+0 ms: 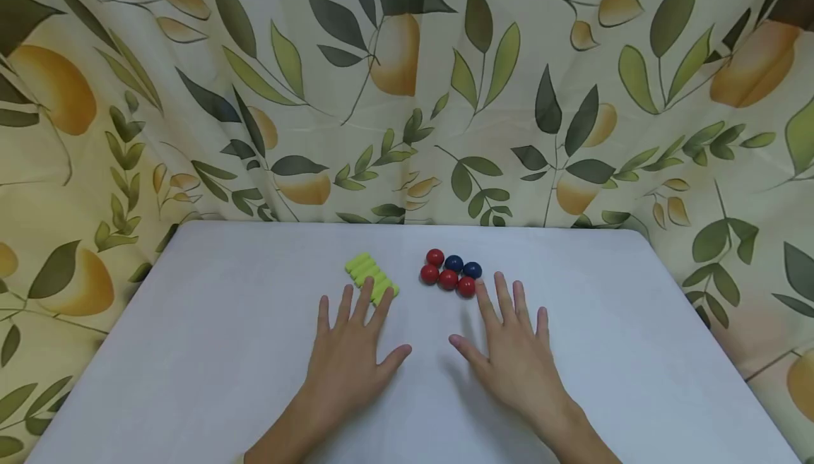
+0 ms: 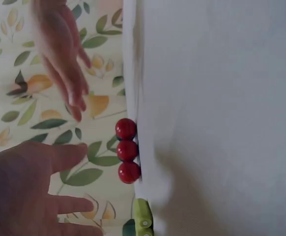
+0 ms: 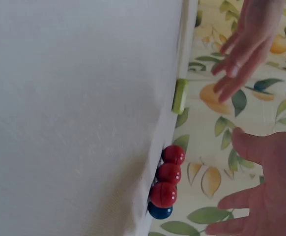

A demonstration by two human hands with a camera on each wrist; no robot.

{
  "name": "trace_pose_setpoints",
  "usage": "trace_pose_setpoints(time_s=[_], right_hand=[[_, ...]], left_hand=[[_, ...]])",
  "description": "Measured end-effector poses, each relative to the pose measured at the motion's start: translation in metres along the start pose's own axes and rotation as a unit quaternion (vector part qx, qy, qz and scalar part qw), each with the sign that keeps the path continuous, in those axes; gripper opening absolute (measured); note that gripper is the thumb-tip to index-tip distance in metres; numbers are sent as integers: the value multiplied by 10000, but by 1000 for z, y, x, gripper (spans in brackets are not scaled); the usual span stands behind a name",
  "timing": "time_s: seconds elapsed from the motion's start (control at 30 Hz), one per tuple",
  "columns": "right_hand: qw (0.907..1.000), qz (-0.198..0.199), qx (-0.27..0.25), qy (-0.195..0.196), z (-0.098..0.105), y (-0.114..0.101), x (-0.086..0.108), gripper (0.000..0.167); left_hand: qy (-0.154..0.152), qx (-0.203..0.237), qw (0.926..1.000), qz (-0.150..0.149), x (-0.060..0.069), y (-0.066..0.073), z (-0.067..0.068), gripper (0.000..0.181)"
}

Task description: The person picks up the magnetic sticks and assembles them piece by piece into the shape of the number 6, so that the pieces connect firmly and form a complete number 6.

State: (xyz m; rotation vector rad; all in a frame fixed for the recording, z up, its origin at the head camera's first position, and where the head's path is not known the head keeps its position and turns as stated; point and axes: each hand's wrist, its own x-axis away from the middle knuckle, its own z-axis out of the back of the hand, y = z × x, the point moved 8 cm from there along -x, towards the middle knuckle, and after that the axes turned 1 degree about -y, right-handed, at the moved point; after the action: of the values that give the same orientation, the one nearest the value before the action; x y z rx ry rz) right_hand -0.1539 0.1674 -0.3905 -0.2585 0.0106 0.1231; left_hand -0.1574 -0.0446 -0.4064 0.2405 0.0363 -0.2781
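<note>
Zero grasped: left hand (image 1: 352, 354) and right hand (image 1: 516, 357) both spread. Green row (image 1: 371, 275) on worktop (image 1: 210, 337) ahead of left hand, the nearer one; long axis slants far-left to near-right. Four red balls (image 1: 448, 280), two blue balls (image 1: 454, 263) clustered ahead and left of right hand.

No readable text, labels, brands, numbers or signs in the head view or either wrist view.
</note>
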Motion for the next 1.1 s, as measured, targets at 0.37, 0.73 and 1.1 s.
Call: trace_pose_setpoints(time_s=[0.37, 0.73, 1.1], right_hand=[[9911, 26, -1257, -443, 0, 14, -45, 65], [9845, -193, -1694, -402, -6, 30, -72, 47], [9809, -409, -1790, -645, -15, 37, -73, 42]], left_hand=[[159, 1252, 9920, 53, -48, -13, -1, 48], [109, 1310, 9913, 95, -73, -4, -11, 38], [219, 1010, 9946, -64, -77, 4, -13, 35]])
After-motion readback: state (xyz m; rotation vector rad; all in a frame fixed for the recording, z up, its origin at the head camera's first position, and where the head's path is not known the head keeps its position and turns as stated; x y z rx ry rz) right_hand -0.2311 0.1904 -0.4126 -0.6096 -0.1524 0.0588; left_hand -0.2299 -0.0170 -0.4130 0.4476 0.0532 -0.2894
